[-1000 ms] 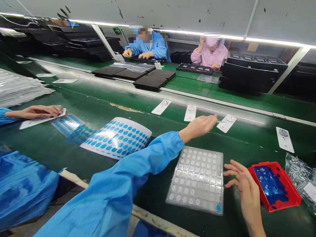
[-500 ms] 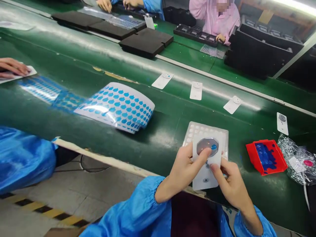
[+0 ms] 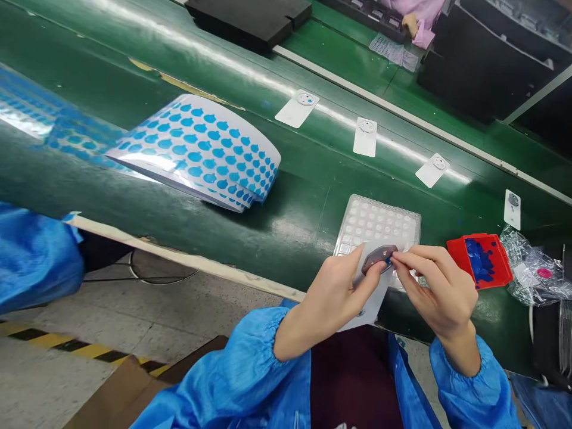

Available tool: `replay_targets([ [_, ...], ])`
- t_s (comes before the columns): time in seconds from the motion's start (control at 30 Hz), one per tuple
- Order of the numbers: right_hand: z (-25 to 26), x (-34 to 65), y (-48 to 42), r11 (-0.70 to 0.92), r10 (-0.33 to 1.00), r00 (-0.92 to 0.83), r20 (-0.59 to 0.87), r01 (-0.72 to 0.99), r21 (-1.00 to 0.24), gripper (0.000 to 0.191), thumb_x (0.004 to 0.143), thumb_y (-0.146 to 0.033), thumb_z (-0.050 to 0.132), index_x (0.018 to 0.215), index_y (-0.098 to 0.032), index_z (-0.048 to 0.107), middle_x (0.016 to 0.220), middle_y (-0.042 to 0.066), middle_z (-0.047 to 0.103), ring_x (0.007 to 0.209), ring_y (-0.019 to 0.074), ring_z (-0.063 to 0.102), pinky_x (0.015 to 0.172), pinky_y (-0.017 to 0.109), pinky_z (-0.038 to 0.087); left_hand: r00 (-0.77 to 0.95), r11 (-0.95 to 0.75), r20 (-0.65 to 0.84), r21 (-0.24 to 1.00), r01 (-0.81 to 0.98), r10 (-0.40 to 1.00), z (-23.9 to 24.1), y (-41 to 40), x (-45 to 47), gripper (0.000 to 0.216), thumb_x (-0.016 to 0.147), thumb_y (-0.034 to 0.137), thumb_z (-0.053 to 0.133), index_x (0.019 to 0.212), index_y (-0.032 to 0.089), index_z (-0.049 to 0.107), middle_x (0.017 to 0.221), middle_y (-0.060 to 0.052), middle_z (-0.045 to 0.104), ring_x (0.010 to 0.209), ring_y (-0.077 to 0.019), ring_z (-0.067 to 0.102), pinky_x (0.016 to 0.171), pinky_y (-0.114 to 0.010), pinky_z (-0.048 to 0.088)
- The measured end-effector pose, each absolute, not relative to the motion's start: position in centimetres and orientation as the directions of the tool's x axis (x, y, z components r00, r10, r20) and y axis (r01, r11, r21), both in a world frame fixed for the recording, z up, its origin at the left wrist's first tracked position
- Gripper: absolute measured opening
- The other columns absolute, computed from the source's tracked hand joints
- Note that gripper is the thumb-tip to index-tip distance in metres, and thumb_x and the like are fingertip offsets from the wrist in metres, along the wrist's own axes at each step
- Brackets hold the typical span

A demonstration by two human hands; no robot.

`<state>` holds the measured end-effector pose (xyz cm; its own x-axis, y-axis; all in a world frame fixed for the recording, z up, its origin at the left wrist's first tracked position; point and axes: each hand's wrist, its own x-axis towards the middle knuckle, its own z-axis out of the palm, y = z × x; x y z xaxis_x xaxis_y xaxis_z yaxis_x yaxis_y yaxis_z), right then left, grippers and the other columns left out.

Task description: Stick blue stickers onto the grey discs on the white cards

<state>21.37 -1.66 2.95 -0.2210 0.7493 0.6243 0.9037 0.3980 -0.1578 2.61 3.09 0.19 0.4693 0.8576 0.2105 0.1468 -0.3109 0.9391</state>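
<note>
Tilting the white card [image 3: 376, 301] in front of the clear tray [image 3: 385, 205], our left hand [image 3: 328, 298] clasps it, presumably steadying its grey disc [image 3: 376, 256] for our right hand [image 3: 440, 292], pinched at the rim, contents hidden.

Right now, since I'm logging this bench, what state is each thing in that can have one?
Left hand: closed on the white card.
White card: held, tilted.
Right hand: at the edge of the grey disc, grip unclear.
Clear tray: lying on the bench, partly hidden.
Red tray: open, with blue pieces inside.
Blue-dotted sheets: curled.
Four loose white cards: lying apart.
Clear plastic: crumpled.
</note>
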Motion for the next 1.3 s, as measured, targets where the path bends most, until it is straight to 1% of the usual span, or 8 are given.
replay_targets([
  [0.17, 3.0, 21.6, -1.7, 0.428, 0.737, -0.314, 0.599, 0.902, -0.053, 0.013, 0.100, -0.012, 0.074, 0.107, -0.023, 0.071, 0.089, 0.002, 0.079, 0.072, 0.0132, 0.072, 0.066, 0.025, 0.056, 0.473, -0.389, 0.274, 0.906, 0.165, 0.837, 0.1, 2.9, 2.4, 0.014, 0.108, 0.023, 0.058, 0.098, 0.018, 0.067, 0.069, 0.004, 0.067, 0.053, -0.0118, 0.060, 0.054, -0.023, 0.045],
  [0.33, 2.1, 22.1, -2.0, 0.466, 0.621, -0.399, 0.675, 0.880, 0.090, 0.022, 0.096, -0.011, 0.077, 0.115, -0.023, 0.073, 0.083, 0.001, 0.078, 0.067, 0.0164, 0.073, 0.062, 0.027, 0.058, 0.483, -0.362, 0.262, 0.924, 0.125, 0.836, 0.5, 2.5, 2.5, 0.016, 0.108, 0.019, 0.058, 0.115, 0.018, 0.072, 0.091, -0.003, 0.081, 0.075, -0.0180, 0.077, 0.067, -0.026, 0.057],
  [0.47, 1.7, 22.4, -2.4, 0.497, 0.576, -0.448, 0.684, 0.856, 0.143, 0.028, 0.093, -0.009, 0.080, 0.119, -0.019, 0.075, 0.082, 0.003, 0.078, 0.069, 0.0190, 0.074, 0.062, 0.029, 0.060, 0.474, -0.342, 0.240, 0.929, 0.140, 0.847, 0.6, 2.2, 2.5, 0.017, 0.109, 0.022, 0.057, 0.114, 0.018, 0.073, 0.086, -0.002, 0.080, 0.069, -0.0180, 0.076, 0.064, -0.027, 0.057],
  [0.7, 2.0, 22.7, -3.1, 0.532, 0.614, -0.468, 0.636, 0.840, 0.105, 0.033, 0.095, -0.012, 0.078, 0.126, -0.023, 0.074, 0.092, 0.003, 0.080, 0.075, 0.0206, 0.077, 0.067, 0.032, 0.065, 0.461, -0.297, 0.212, 0.948, 0.119, 0.862, 0.5, 2.0, 2.6, 0.019, 0.109, 0.025, 0.056, 0.111, 0.017, 0.073, 0.088, -0.004, 0.081, 0.072, -0.0189, 0.077, 0.064, -0.028, 0.058],
  [0.87, 1.6, 22.7, -2.8, 0.526, 0.602, -0.438, 0.668, 0.846, 0.080, 0.027, 0.093, -0.007, 0.079, 0.117, -0.020, 0.074, 0.087, 0.003, 0.078, 0.072, 0.0189, 0.074, 0.064, 0.031, 0.061, 0.464, -0.273, 0.195, 0.956, 0.106, 0.864, 0.5, 1.8, 2.7, 0.018, 0.108, 0.025, 0.057, 0.113, 0.017, 0.072, 0.078, 0.000, 0.076, 0.063, -0.0160, 0.072, 0.057, -0.026, 0.053],
  [0.97, 1.3, 22.3, -2.3, 0.507, 0.584, -0.353, 0.731, 0.862, 0.011, 0.023, 0.093, -0.009, 0.078, 0.111, -0.022, 0.073, 0.079, 0.001, 0.075, 0.068, 0.0175, 0.071, 0.061, 0.030, 0.058, 0.457, -0.251, 0.188, 0.964, 0.082, 0.869, 0.6, 1.7, 2.7, 0.013, 0.107, 0.024, 0.057, 0.104, 0.019, 0.069, 0.068, 0.003, 0.068, 0.057, -0.0143, 0.066, 0.053, -0.024, 0.049],
  [1.1, 1.6, 21.7, -1.9, 0.482, 0.653, -0.266, 0.709, 0.868, -0.118, 0.021, 0.094, -0.008, 0.074, 0.105, -0.025, 0.069, 0.078, -0.001, 0.074, 0.066, 0.0157, 0.070, 0.062, 0.029, 0.055, 0.447, -0.222, 0.172, 0.973, 0.061, 0.878, 0.8, 1.7, 2.7, 0.020, 0.105, 0.024, 0.059, 0.085, 0.022, 0.059, 0.060, 0.006, 0.057, 0.055, -0.0133, 0.060, 0.051, -0.024, 0.044],
  [1.3, 2.3, 21.2, -1.8, 0.501, 0.668, -0.241, 0.704, 0.845, -0.186, 0.019, 0.096, -0.007, 0.071, 0.102, -0.024, 0.065, 0.077, 0.000, 0.072, 0.067, 0.0158, 0.067, 0.062, 0.029, 0.054, 0.451, -0.161, 0.128, 0.986, 0.036, 0.883, 0.9, 1.8, 2.8, 0.021, 0.104, 0.027, 0.059, 0.084, 0.022, 0.059, 0.059, 0.007, 0.052, 0.054, -0.0125, 0.055, 0.051, -0.024, 0.042],
])
